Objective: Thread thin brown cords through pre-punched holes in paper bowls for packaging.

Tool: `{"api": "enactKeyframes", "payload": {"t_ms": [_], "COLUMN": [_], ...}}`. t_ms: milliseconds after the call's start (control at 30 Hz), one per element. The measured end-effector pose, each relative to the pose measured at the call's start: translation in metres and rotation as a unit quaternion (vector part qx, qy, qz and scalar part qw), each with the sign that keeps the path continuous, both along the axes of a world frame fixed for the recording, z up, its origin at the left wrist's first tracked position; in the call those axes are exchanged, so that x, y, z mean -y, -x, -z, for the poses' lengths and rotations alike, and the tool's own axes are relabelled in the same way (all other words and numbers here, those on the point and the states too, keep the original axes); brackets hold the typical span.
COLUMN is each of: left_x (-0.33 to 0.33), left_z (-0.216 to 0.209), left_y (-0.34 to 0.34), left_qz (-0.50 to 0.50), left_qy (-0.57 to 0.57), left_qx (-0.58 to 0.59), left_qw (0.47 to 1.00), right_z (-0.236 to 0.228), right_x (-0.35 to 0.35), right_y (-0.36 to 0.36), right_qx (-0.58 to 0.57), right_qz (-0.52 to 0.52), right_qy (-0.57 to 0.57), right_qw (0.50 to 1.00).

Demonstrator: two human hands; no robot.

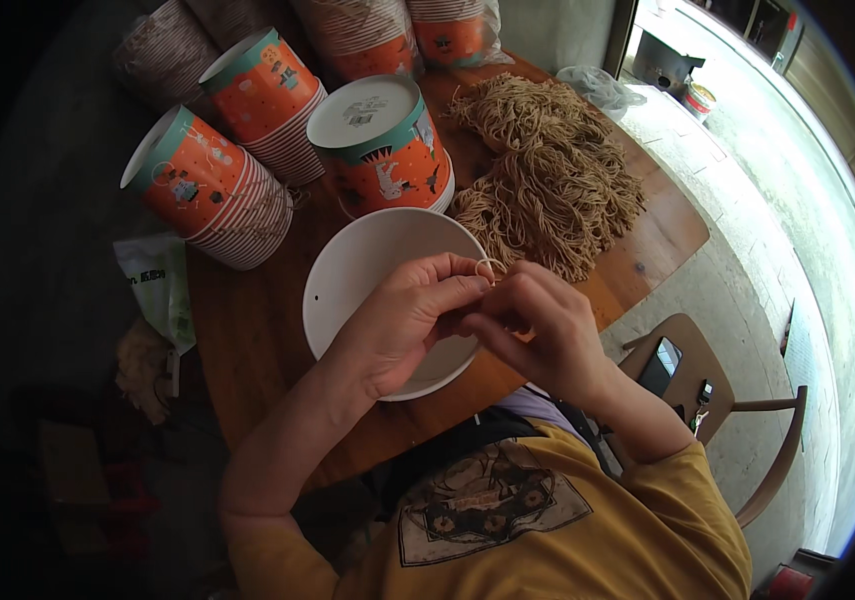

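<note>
A white paper bucket [352,262] stands on the wooden table in front of me, its open mouth facing up. One small dark hole shows in its left wall. At the bucket's right rim, my left hand [409,312] is closed, thumb and forefinger pinching a thin beige cord [486,264] that curves in a small loop. My right hand [550,335] meets it there with bent fingers, also closed on the cord; its fingertips are partly hidden. Behind the hands lies a large tangled heap of similar cords [557,185].
Stacked orange and green paper buckets [382,180] crowd the far and left sides of the table [662,225]. A white and green plastic bag [155,275] hangs by the left edge. At right, a wooden chair [692,345] holds a phone [660,366] and keys.
</note>
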State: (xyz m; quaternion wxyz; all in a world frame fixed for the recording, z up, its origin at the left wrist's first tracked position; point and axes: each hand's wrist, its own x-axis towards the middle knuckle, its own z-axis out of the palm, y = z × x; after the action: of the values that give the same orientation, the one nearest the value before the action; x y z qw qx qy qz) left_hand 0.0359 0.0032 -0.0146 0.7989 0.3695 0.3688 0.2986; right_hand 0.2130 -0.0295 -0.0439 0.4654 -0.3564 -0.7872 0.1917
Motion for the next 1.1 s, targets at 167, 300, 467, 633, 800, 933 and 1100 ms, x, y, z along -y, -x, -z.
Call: {"api": "enactKeyframes", "payload": {"t_ms": [167,300,467,633,800,933,1100], "left_x": [0.001,0.0,-0.001,-0.002,-0.002,0.002,0.006], "left_z": [-0.001,0.001,0.003,0.001,0.002,-0.003,-0.006], "left_y": [0.002,0.001,0.002,0.001,0.003,-0.003,-0.007], "left_qz": [0.012,0.012,0.019,0.009,0.031,0.018,0.007], "left_qy": [-0.003,-0.011,-0.016,0.034,0.016,-0.049,-0.06], "left_qx": [-0.002,0.005,-0.008,0.002,0.001,-0.044,-0.063], "left_qw": [1.0,1.0,1.0,0.999,0.999,0.998,0.996], "right_z": [-0.002,0.003,0.003,0.002,0.004,-0.006,-0.002], "right_x": [-0.005,-0.009,-0.008,0.005,-0.002,-0.017,-0.029], "right_y": [-0.011,-0.012,-0.01,-0.002,-0.009,-0.014,-0.023], "right_qx": [-0.058,-0.039,-0.093,-0.06,-0.012,-0.043,-0.002], "right_qz": [0.088,0.062,0.066,0.039,0.0,0.048,-0.032], "right_qy": [0.026,0.013,0.109,0.088,-0.025,-0.02,0.008], "right_qw": [0.994,0.997,0.987,0.994,1.0,0.998,0.999]}}
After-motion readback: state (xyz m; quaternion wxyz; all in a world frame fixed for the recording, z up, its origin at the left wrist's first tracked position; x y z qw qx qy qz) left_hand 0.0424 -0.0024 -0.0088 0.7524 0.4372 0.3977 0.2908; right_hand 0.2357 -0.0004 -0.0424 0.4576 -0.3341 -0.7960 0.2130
